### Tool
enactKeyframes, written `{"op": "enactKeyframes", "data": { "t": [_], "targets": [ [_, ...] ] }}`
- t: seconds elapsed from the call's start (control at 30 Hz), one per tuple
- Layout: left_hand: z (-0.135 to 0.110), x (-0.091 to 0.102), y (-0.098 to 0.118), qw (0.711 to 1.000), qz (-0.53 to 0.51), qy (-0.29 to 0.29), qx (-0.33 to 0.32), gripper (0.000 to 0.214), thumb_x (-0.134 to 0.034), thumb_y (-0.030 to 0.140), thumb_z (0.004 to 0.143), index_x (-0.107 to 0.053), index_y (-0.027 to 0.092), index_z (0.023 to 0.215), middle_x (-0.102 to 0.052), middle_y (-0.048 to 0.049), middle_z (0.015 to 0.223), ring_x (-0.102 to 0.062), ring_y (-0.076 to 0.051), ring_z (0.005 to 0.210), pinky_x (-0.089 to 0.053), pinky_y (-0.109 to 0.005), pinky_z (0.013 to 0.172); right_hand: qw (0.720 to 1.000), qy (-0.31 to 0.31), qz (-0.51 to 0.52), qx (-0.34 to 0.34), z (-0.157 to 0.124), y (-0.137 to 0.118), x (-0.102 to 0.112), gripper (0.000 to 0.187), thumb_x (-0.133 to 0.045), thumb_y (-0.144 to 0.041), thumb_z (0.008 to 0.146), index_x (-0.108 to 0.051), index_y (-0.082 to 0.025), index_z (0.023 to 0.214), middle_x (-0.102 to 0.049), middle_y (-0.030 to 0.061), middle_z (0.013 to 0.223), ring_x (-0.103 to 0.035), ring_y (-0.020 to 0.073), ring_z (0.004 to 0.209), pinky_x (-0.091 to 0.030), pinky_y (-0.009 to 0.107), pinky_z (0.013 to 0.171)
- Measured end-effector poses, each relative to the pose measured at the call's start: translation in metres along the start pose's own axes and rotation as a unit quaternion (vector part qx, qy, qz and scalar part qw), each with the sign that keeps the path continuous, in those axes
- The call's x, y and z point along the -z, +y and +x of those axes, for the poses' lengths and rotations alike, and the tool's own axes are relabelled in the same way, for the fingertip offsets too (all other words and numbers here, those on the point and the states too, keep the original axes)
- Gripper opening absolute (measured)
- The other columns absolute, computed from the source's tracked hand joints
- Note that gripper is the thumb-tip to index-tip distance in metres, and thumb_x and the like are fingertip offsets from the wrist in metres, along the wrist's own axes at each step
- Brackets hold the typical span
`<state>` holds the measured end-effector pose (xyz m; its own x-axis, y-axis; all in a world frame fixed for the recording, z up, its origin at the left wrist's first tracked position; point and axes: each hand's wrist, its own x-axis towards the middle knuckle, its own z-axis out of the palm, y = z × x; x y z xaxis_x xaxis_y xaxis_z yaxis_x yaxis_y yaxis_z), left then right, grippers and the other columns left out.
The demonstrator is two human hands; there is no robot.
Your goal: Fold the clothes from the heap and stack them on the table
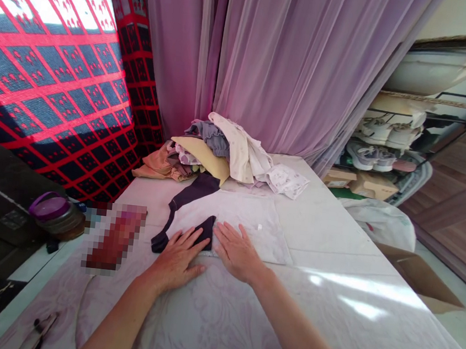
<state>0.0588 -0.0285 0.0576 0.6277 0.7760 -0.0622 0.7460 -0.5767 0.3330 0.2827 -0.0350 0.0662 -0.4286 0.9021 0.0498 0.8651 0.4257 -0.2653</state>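
A white shirt (249, 215) with dark sleeves and a dark collar lies flat on the table, its neck towards the left. My left hand (182, 258) rests palm down on the near dark sleeve, fingers stretched out. Beside it, my right hand (235, 250) lies flat on the white body of the shirt, fingers extended and slightly spread. Nothing is gripped by either hand. The far sleeve reaches up to a heap of clothes (205, 155) in yellow, cream, grey and orange.
A patterned cloth covers the table (309, 316). On the left lie a blurred-out reddish object (115, 240) with a cord and a small dark tool (45, 332). A purple-lidded jar (57, 217) stands beyond the left edge. To the right are a shoe rack (386, 140) and an open cardboard box (417, 277).
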Motion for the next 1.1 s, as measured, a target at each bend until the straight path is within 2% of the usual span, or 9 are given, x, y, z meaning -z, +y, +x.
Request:
{"op": "enactKeyframes", "data": {
  "t": [0.07,0.2,0.33,0.47,0.53,0.63,0.73,0.87,1.1],
  "targets": [
    [0.001,0.0,-0.001,1.0,-0.005,0.0,-0.001,0.065,-0.045,0.061,0.087,-0.036,0.033,0.145,-0.024,-0.0066,0.157,-0.016,-0.028,0.145,-0.012,-0.054,0.115,1.0,-0.01,-0.01,-0.027,-0.013,0.009,0.0,0.051,-0.025,-0.041,0.099,-0.037,-0.023,0.145,-0.032,0.0064,0.153,-0.025,0.0213,0.142,-0.013,0.052,0.116],
    [0.002,-0.001,-0.007,0.999,-0.033,0.022,-0.011,0.062,-0.047,0.061,0.087,-0.04,0.034,0.142,-0.028,-0.0065,0.156,-0.02,-0.03,0.144,-0.014,-0.054,0.115,0.995,0.008,-0.03,-0.091,-0.038,0.034,0.003,0.053,-0.026,-0.042,0.098,-0.034,-0.022,0.147,-0.028,0.0073,0.155,-0.021,0.0222,0.144,-0.011,0.05,0.117],
    [0.005,0.002,-0.011,0.997,-0.066,0.038,0.003,0.051,-0.047,0.056,0.087,-0.054,0.033,0.132,-0.039,-0.0058,0.151,-0.028,-0.03,0.141,-0.02,-0.055,0.113,0.992,0.012,-0.038,-0.121,-0.058,0.046,0.001,0.054,-0.027,-0.045,0.098,-0.036,-0.023,0.146,-0.028,0.0073,0.155,-0.021,0.0233,0.144,-0.011,0.051,0.116],
    [0.018,0.008,-0.005,0.994,-0.076,0.07,0.039,0.038,-0.045,0.047,0.087,-0.067,0.027,0.11,-0.056,-0.0073,0.137,-0.046,-0.03,0.13,-0.035,-0.05,0.107,0.991,0.018,-0.038,-0.123,-0.063,0.046,-0.001,0.054,-0.028,-0.047,0.097,-0.038,-0.024,0.145,-0.029,0.0073,0.155,-0.022,0.0242,0.143,-0.014,0.052,0.115],
    [0.029,0.008,0.002,0.991,-0.073,0.105,0.05,0.037,-0.04,0.041,0.089,-0.068,0.025,0.108,-0.062,-0.0077,0.128,-0.055,-0.027,0.12,-0.04,-0.045,0.103,0.991,0.035,-0.034,-0.128,-0.062,0.046,0.001,0.053,-0.028,-0.045,0.097,-0.038,-0.024,0.145,-0.031,0.0069,0.154,-0.024,0.0232,0.143,-0.015,0.051,0.115],
    [0.047,0.003,0.013,0.988,-0.054,0.138,0.045,0.044,-0.035,0.038,0.092,-0.058,0.024,0.127,-0.056,-0.007,0.137,-0.048,-0.025,0.129,-0.035,-0.044,0.108,0.983,0.07,-0.041,-0.167,-0.059,0.05,0.002,0.052,-0.028,-0.041,0.098,-0.037,-0.022,0.146,-0.033,0.0075,0.153,-0.025,0.0225,0.142,-0.013,0.049,0.117],
    [0.057,-0.007,0.02,0.991,-0.009,0.118,0.054,0.053,-0.037,0.046,0.092,-0.045,0.024,0.139,-0.039,-0.0072,0.151,-0.029,-0.029,0.141,-0.022,-0.051,0.114,0.976,0.06,-0.047,-0.202,-0.058,0.057,-0.001,0.055,-0.031,-0.043,0.096,-0.037,-0.019,0.146,-0.03,0.0104,0.154,-0.024,0.0258,0.143,-0.014,0.051,0.116],
    [0.059,-0.015,0.018,0.991,0.028,0.097,0.084,0.059,-0.039,0.056,0.09,-0.042,0.028,0.141,-0.034,-0.0079,0.153,-0.028,-0.032,0.141,-0.02,-0.055,0.113,0.975,0.045,-0.049,-0.212,-0.058,0.06,-0.006,0.056,-0.034,-0.046,0.095,-0.039,-0.02,0.145,-0.03,0.0106,0.154,-0.023,0.0273,0.143,-0.016,0.052,0.114],
    [0.057,-0.01,0.023,0.991,0.04,0.084,0.095,0.057,-0.04,0.053,0.09,-0.042,0.027,0.142,-0.033,-0.0084,0.154,-0.028,-0.031,0.141,-0.02,-0.055,0.113,0.966,0.06,-0.055,-0.243,-0.058,0.056,-0.006,0.056,-0.037,-0.048,0.094,-0.041,-0.021,0.144,-0.03,0.0142,0.154,-0.023,0.0309,0.142,-0.017,0.055,0.113]
  ]
}}
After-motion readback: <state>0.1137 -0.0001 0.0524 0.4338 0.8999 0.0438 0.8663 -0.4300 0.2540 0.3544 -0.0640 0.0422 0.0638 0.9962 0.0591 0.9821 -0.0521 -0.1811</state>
